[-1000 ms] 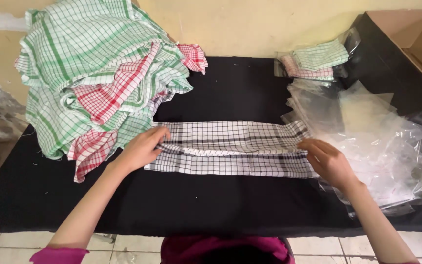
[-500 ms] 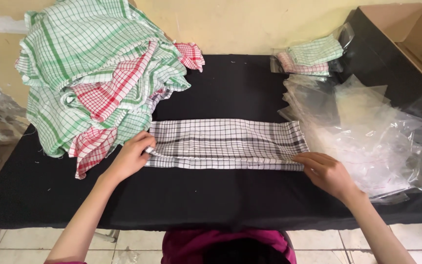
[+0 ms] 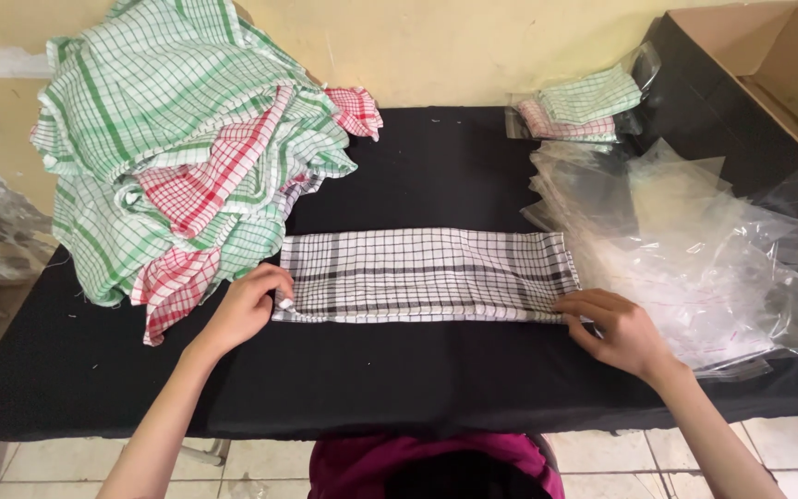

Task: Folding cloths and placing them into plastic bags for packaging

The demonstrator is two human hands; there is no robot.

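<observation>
A black-and-white checked cloth [image 3: 422, 273] lies folded into a long strip across the black table [image 3: 353, 370]. My left hand [image 3: 244, 305] pinches the strip's near left corner. My right hand [image 3: 619, 331] holds its near right corner, fingers resting on the edge. Both hands press the fold down flat against the table.
A tall heap of green and red checked cloths [image 3: 177, 157] fills the back left. Clear plastic bags [image 3: 695, 249] are piled at the right, touching the strip's end. Bagged folded cloths [image 3: 579, 111] lie at the back. A cardboard box [image 3: 778, 65] stands at the far right.
The upper layer of the cloth was drawn toward me over the lower one. The strip is now narrower and flat, and both hands have moved to its near corners.
</observation>
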